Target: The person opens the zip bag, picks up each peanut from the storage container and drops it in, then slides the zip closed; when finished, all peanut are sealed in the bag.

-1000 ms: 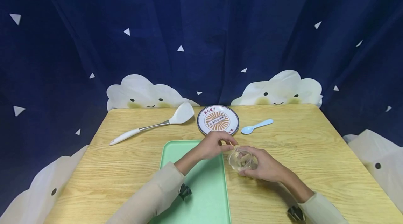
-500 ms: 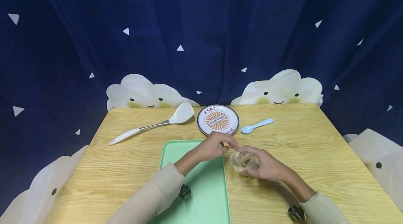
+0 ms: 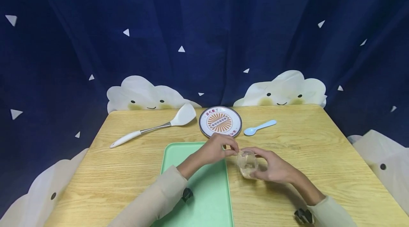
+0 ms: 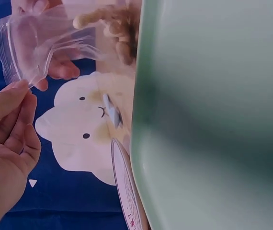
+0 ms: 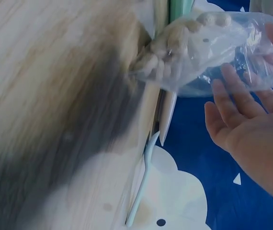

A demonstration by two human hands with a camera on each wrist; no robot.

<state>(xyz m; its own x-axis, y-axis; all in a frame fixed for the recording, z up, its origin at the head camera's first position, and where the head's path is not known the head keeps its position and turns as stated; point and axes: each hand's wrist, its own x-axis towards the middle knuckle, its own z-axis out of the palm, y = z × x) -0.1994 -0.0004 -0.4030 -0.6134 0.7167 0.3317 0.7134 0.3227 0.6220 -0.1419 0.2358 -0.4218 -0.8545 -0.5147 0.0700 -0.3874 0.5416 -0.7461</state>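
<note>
A clear plastic zip bag [image 3: 247, 163] stands above the table just right of the green tray, its mouth upward. Tan, knobby pieces that look like peanuts in their shells [image 5: 177, 40] lie in its lower part. My left hand [image 3: 213, 148] pinches the edge of the bag's mouth between thumb and fingertips, as the left wrist view shows at the zip strip [image 4: 17, 62]. From the right, my right hand [image 3: 275, 166] holds the bag's side, thumb on the near side and fingers on the far side. My left forearm crosses over the green tray [image 3: 204, 198].
A white plate [image 3: 220, 122] with an orange ray pattern lies behind the hands. To its right rests a light blue spoon [image 3: 259, 128], to its left a white spatula [image 3: 153, 127] with a metal shaft. The wooden table [image 3: 121, 173] ends at a dark blue curtain [image 3: 204, 25].
The bag has tipped more upright and shifted slightly right, its mouth turned away from the head view. My left fingers have stayed at its edge; my right hand has moved a little right.
</note>
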